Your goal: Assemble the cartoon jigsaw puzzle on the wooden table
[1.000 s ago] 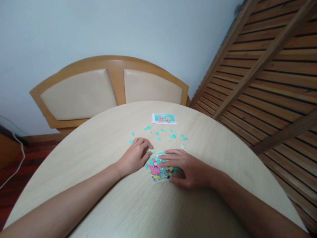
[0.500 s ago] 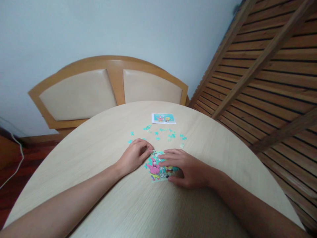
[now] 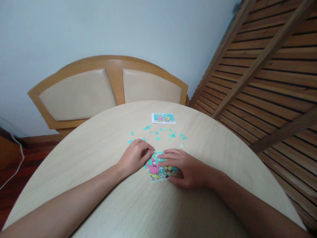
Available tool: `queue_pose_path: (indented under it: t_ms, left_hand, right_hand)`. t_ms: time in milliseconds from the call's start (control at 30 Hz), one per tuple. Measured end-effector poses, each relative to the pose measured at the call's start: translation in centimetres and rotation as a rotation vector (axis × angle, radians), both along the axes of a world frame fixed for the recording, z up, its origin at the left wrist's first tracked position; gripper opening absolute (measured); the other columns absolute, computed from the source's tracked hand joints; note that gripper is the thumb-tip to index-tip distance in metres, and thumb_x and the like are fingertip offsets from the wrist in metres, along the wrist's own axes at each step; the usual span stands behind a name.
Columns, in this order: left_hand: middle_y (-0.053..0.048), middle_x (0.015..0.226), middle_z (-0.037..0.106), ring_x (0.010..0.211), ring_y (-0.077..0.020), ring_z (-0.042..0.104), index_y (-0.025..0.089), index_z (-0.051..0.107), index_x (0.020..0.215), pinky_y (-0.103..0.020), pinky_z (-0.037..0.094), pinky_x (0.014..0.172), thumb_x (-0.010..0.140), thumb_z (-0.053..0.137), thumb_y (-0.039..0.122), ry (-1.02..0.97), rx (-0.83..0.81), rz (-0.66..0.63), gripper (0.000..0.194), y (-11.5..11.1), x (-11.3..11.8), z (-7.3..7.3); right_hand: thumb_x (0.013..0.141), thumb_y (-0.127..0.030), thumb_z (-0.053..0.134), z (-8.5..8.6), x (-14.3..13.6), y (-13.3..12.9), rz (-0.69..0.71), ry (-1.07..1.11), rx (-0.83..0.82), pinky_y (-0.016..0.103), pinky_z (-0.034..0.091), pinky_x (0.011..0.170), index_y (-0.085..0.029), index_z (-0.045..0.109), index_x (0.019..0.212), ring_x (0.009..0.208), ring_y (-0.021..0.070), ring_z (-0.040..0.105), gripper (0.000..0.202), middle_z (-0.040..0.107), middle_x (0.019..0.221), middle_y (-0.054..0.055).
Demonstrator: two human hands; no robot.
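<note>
A partly joined jigsaw puzzle (image 3: 154,169) with a pink starfish and other cartoon figures on teal lies flat on the table near me. My left hand (image 3: 137,154) is closed in a pinch at the puzzle's upper left edge, on a small puzzle piece mostly hidden by the fingertips. Resting over the puzzle's right side, my right hand (image 3: 184,167) has its fingers stretched out and apart, covering part of the picture. Beyond both hands, several loose teal puzzle pieces (image 3: 171,135) are scattered about.
A small picture sheet (image 3: 163,118) showing the same cartoon figures lies behind the loose pieces. The round wooden table (image 3: 119,211) meets a padded chair back (image 3: 115,82) at its far side. Slatted wood (image 3: 267,66) rises at the right.
My left fingertips have shifted slightly and pressed in at the puzzle's upper left edge, where the small piece now shows less. My right hand stays in place.
</note>
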State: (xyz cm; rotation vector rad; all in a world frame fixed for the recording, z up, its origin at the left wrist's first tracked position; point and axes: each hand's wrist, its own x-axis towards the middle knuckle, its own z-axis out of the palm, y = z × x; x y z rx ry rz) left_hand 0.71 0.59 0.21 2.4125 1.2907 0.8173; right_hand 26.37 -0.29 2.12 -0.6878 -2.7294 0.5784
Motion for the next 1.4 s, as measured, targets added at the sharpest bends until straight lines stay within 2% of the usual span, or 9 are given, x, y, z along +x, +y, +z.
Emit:
queue_pose_path:
  t_ms: [333,533,733,867,1000,1067,1200,1300,1400]
  left_hand:
    - [-0.004,0.093,0.073,0.093,-0.0217,0.063,0.022,0.071,0.093,-0.04,0.047,0.09,0.098,0.058,0.027,0.065,0.041,-0.072,0.015,0.1,-0.3,-0.1]
    - [-0.008,0.104,0.068,0.1,-0.0255,0.061,0.02,0.07,0.1,-0.043,0.048,0.091,0.101,0.051,0.03,0.265,0.127,-0.094,0.022,-1.7,0.4,1.0]
    - [-0.01,0.11,0.067,0.104,-0.0262,0.061,0.019,0.067,0.111,-0.045,0.049,0.095,0.102,0.047,0.031,0.271,0.13,-0.063,0.025,-2.3,0.8,0.9]
    - [-0.008,0.116,0.068,0.108,-0.0258,0.061,0.021,0.066,0.114,-0.044,0.051,0.096,0.101,0.045,0.027,0.304,0.149,0.032,0.026,-1.1,-0.6,1.2]
    - [-0.011,0.12,0.066,0.109,-0.0288,0.061,0.019,0.065,0.115,-0.045,0.053,0.094,0.097,0.047,0.029,0.391,0.159,0.238,0.027,0.0,-2.9,1.6]
    - [-0.014,0.127,0.063,0.115,-0.0321,0.059,0.017,0.063,0.119,-0.048,0.051,0.096,0.096,0.05,0.033,0.433,0.148,0.288,0.031,0.4,-4.0,1.2]
    - [-0.017,0.144,0.051,0.136,-0.0356,0.045,0.016,0.054,0.133,-0.053,0.041,0.11,0.097,0.051,0.042,0.417,0.14,0.289,0.044,1.6,-5.0,-0.5]
    - [-0.017,0.148,0.048,0.14,-0.0342,0.042,0.017,0.051,0.136,-0.053,0.038,0.114,0.1,0.047,0.048,0.371,0.125,0.281,0.048,2.7,-5.1,-1.6]
    - [-0.016,0.148,0.049,0.139,-0.0326,0.044,0.017,0.05,0.138,-0.052,0.038,0.115,0.1,0.045,0.05,0.34,0.126,0.266,0.051,3.4,-5.0,-2.0]
  right_hand:
    - [0.081,-0.031,0.071,-0.1,0.0,0.1,0.005,0.002,-0.004,0.055,0.034,0.113,-0.027,0.062,0.135,0.135,0.0319,0.048,0.055,0.057,0.145,0.009]
    - [0.082,-0.034,0.072,-0.1,-0.1,0.2,0.001,-0.017,-0.004,0.055,0.034,0.114,-0.026,0.061,0.137,0.135,0.0313,0.049,0.056,0.058,0.145,0.01]
    - [0.086,-0.038,0.068,-0.6,0.0,0.4,-0.035,-0.035,0.039,0.055,0.036,0.113,-0.027,0.063,0.135,0.136,0.0316,0.049,0.05,0.055,0.147,0.011]
    - [0.091,-0.041,0.064,-0.8,0.1,0.6,-0.053,-0.057,0.065,0.055,0.036,0.113,-0.027,0.06,0.139,0.137,0.0315,0.047,0.05,0.052,0.15,0.011]
    - [0.093,-0.044,0.062,-0.5,0.1,0.6,-0.058,-0.087,0.041,0.055,0.036,0.113,-0.027,0.059,0.14,0.139,0.0318,0.045,0.049,0.051,0.151,0.011]
    - [0.093,-0.045,0.062,-0.4,0.1,0.6,-0.057,-0.082,0.033,0.055,0.036,0.114,-0.026,0.059,0.14,0.139,0.0316,0.045,0.05,0.051,0.151,0.011]
    - [0.093,-0.046,0.062,-0.3,0.0,0.6,-0.058,-0.077,0.025,0.055,0.035,0.114,-0.027,0.059,0.139,0.139,0.0315,0.045,0.05,0.051,0.151,0.01]
    - [0.093,-0.045,0.063,-0.3,0.0,0.6,-0.063,-0.07,0.025,0.054,0.036,0.114,-0.026,0.06,0.138,0.139,0.0315,0.046,0.049,0.052,0.15,0.011]
    - [0.093,-0.045,0.063,-0.4,0.0,0.7,-0.062,-0.066,0.031,0.053,0.035,0.114,-0.026,0.06,0.138,0.138,0.0309,0.046,0.049,0.052,0.15,0.01]
